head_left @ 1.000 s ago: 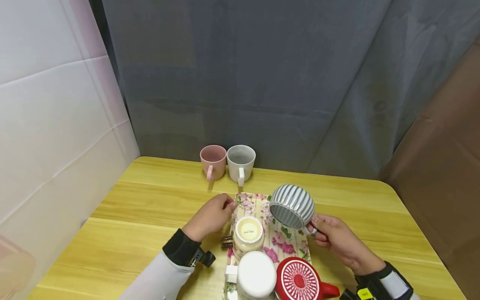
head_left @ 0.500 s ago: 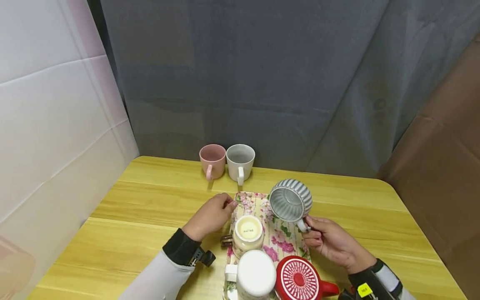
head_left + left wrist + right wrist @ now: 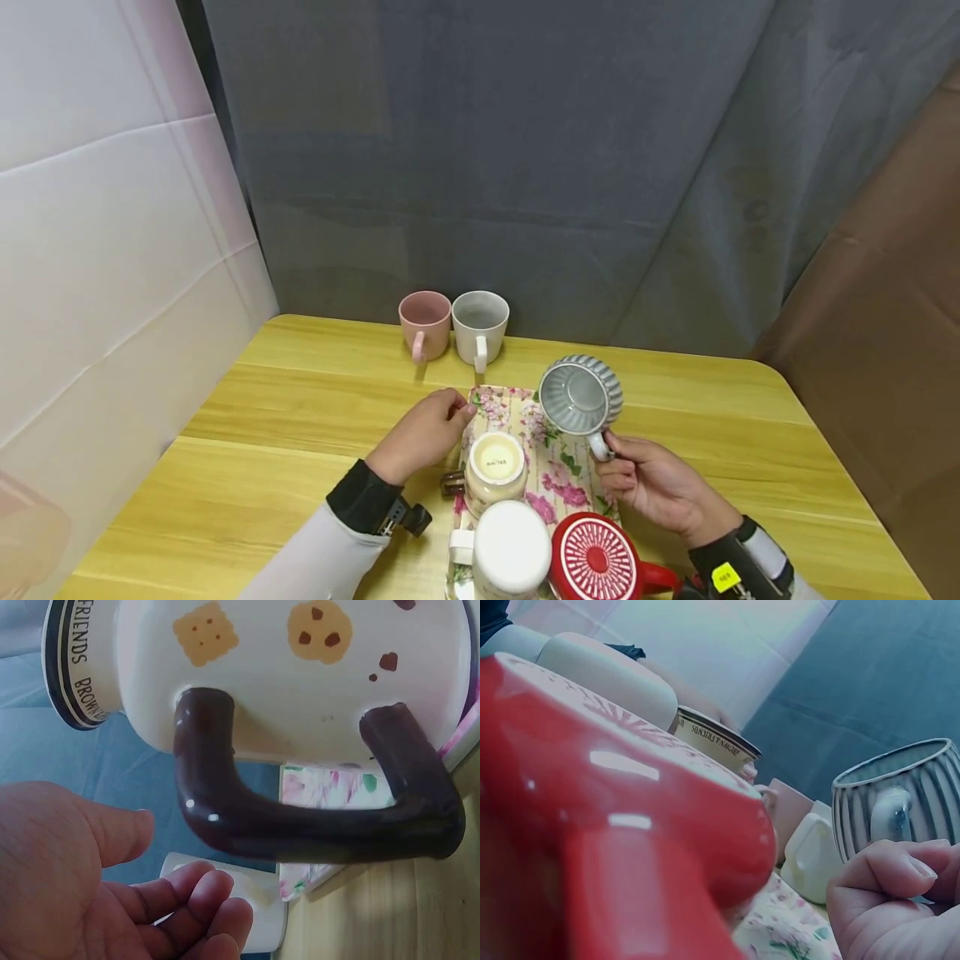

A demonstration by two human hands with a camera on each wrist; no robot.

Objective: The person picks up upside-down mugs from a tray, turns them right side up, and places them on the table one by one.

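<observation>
grey ribbed mug [image 3: 582,397], floral tray [image 3: 557,477], red mug [image 3: 597,562].

Yellow wooden table [image 3: 300,417]: floral tray [image 3: 558,483], pink mug [image 3: 424,321], white mug [image 3: 480,323].

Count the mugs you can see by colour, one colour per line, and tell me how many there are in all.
Pink mug, upright: 1
White mugs, upright and upside down: 2
Grey ribbed mug, held by the right hand: 1
Cream mug, upside down: 1
Red mug, upside down: 1
Total: 6
</observation>
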